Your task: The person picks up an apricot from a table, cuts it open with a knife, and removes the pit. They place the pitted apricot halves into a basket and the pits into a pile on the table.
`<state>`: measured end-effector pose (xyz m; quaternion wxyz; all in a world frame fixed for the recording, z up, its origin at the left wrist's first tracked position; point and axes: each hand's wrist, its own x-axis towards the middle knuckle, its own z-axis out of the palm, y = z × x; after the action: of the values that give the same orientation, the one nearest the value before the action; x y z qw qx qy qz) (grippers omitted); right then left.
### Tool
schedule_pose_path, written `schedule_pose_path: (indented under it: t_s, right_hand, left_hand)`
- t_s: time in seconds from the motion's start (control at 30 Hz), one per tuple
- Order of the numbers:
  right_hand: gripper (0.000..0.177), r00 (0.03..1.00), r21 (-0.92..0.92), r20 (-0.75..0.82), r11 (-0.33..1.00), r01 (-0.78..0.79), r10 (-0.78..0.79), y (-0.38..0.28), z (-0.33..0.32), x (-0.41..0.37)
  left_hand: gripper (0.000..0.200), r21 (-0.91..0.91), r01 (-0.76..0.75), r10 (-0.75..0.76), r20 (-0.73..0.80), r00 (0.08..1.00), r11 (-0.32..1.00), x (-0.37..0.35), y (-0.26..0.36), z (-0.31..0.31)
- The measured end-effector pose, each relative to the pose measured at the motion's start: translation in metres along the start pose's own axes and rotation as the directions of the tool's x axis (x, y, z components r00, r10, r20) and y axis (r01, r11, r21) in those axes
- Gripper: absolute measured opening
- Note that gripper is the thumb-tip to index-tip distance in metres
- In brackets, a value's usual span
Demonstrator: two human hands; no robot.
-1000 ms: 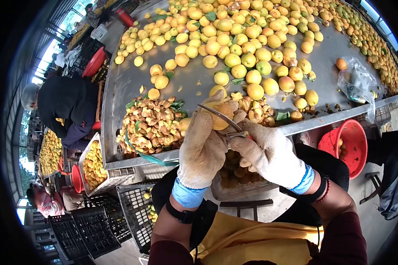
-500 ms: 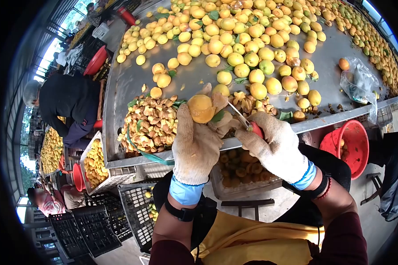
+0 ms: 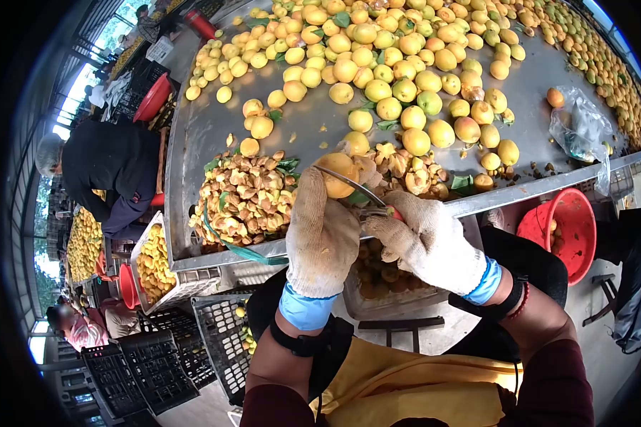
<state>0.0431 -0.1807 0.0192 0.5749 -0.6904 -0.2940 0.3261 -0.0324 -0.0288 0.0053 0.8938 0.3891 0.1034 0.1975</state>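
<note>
My left hand (image 3: 320,245), in a soiled white knit glove with a blue cuff, is closed around an orange persimmon (image 3: 337,181) just above the table's near edge. In the gloved fist of my right hand (image 3: 438,238) is a knife (image 3: 362,191) with a red handle, mostly covered by the fingers. Its thin, curved blade lies across the top of the persimmon, the tip near my left thumb. Left of the hands is a heap of brown-yellow calyx trimmings (image 3: 242,199). More trimmings (image 3: 406,167) lie just beyond my right hand.
Many whole persimmons (image 3: 377,89) spread over the metal table (image 3: 214,135). A plastic bag (image 3: 580,128) lies at the right. Below the edge stand a crate of fruit (image 3: 384,306) and a red basin (image 3: 570,235). Black crates (image 3: 157,363) and a bent-over person (image 3: 114,171) are at left.
The knife blade has swung left, from pointing up beside the persimmon to lying across it. My right hand has moved slightly left and down, and both hands are closer together.
</note>
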Motion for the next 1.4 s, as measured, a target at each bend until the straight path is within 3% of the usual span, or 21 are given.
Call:
schedule_pose_path:
  t_s: [0.13,0.2,0.3,0.37,0.43,0.47,0.5,0.57,0.63,0.67,0.77,0.9,0.97,1.0,1.1,1.17,1.23,1.3,1.37,1.4]
  right_hand:
    - [0.046,0.985,0.163,0.076,0.972,-0.167,0.157,0.002,0.001,-0.004]
    - [0.039,0.98,0.303,0.062,0.931,-0.201,0.191,0.015,0.004,-0.002]
    - [0.035,0.962,0.276,0.019,0.924,-0.266,0.272,0.014,-0.002,0.005]
    - [0.034,0.974,0.289,-0.032,0.935,-0.206,0.224,0.013,-0.005,0.004]
    - [0.034,0.984,0.244,-0.123,0.965,-0.095,0.128,0.004,-0.015,0.003]
    - [0.035,0.979,0.159,-0.14,0.979,-0.125,0.148,0.004,-0.019,0.006]
    - [0.035,0.979,0.158,-0.139,0.979,-0.125,0.147,0.005,-0.023,0.007]
    - [0.036,0.977,0.161,-0.127,0.975,-0.152,0.173,0.007,-0.029,0.009]
    - [0.037,0.981,0.134,-0.108,0.981,-0.144,0.158,-0.001,-0.024,0.003]
    - [0.037,0.987,0.137,-0.058,0.981,-0.138,0.147,-0.003,-0.022,0.002]
    - [0.037,0.996,0.116,0.0,0.99,-0.084,0.085,-0.007,-0.02,0.0]
    - [0.043,0.998,-0.058,0.065,0.998,-0.023,0.027,-0.009,-0.02,0.0]
    - [0.045,0.987,-0.201,0.084,0.968,0.154,-0.139,0.0,-0.02,0.002]
    - [0.045,0.986,-0.201,0.085,0.967,0.155,-0.14,0.001,-0.021,0.002]
    - [0.038,0.992,-0.249,0.089,0.962,0.11,-0.091,0.0,-0.02,0.0]
    - [0.03,0.963,-0.432,0.108,0.861,0.27,-0.248,-0.009,-0.02,-0.002]
    - [0.03,0.977,-0.414,0.095,0.885,0.214,-0.192,-0.011,-0.018,-0.004]
    - [0.029,0.987,-0.394,0.081,0.905,0.158,-0.137,-0.011,-0.015,-0.006]
    - [0.039,0.939,-0.495,0.024,0.812,0.309,-0.342,-0.011,-0.012,-0.007]
    - [0.039,0.939,-0.496,0.024,0.812,0.309,-0.343,-0.012,-0.012,-0.008]
  left_hand:
    - [0.058,0.076,0.013,-0.019,0.085,0.996,0.997,0.0,0.002,-0.008]
    - [0.06,-0.092,0.104,-0.095,0.103,0.99,0.99,0.002,0.0,-0.014]
    - [0.064,-0.111,0.093,-0.074,0.163,0.984,0.989,0.005,-0.002,-0.02]
    - [0.063,-0.089,0.09,-0.073,0.176,0.982,0.992,0.007,0.002,-0.025]
    - [0.062,-0.066,0.084,-0.07,0.187,0.98,0.994,0.007,0.01,-0.029]
    - [0.06,0.031,0.054,-0.059,0.2,0.978,0.998,0.006,0.016,-0.029]
    - [0.059,0.128,0.022,-0.05,0.215,0.975,0.992,0.006,0.022,-0.028]
    - [0.06,0.103,0.041,-0.059,0.178,0.982,0.994,0.007,0.026,-0.027]
    - [0.064,0.267,-0.1,0.053,0.178,0.983,0.959,0.006,0.024,-0.032]
    - [0.068,0.283,-0.094,0.046,0.173,0.984,0.955,0.004,0.025,-0.031]
    - [0.071,0.269,-0.08,0.024,0.203,0.979,0.96,0.0,0.026,-0.021]
    - [0.077,0.153,-0.053,0.013,0.249,0.968,0.987,-0.002,0.026,-0.015]
    - [0.078,0.153,-0.053,0.013,0.255,0.967,0.987,-0.002,0.027,-0.015]
    - [0.079,0.151,-0.055,0.013,0.263,0.965,0.987,-0.002,0.028,-0.014]
    - [0.08,0.223,-0.039,-0.03,0.294,0.955,0.974,-0.004,0.033,-0.015]
    - [0.082,0.24,-0.058,-0.019,0.308,0.951,0.969,-0.002,0.034,-0.021]
    - [0.084,0.258,-0.078,-0.009,0.321,0.947,0.963,-0.004,0.035,-0.02]
    - [0.087,0.311,-0.057,-0.014,0.223,0.975,0.949,-0.009,0.038,-0.011]
    - [0.088,0.286,-0.052,-0.017,0.236,0.972,0.957,-0.01,0.04,-0.01]
    - [0.088,0.257,-0.046,-0.021,0.25,0.968,0.965,-0.011,0.041,-0.009]
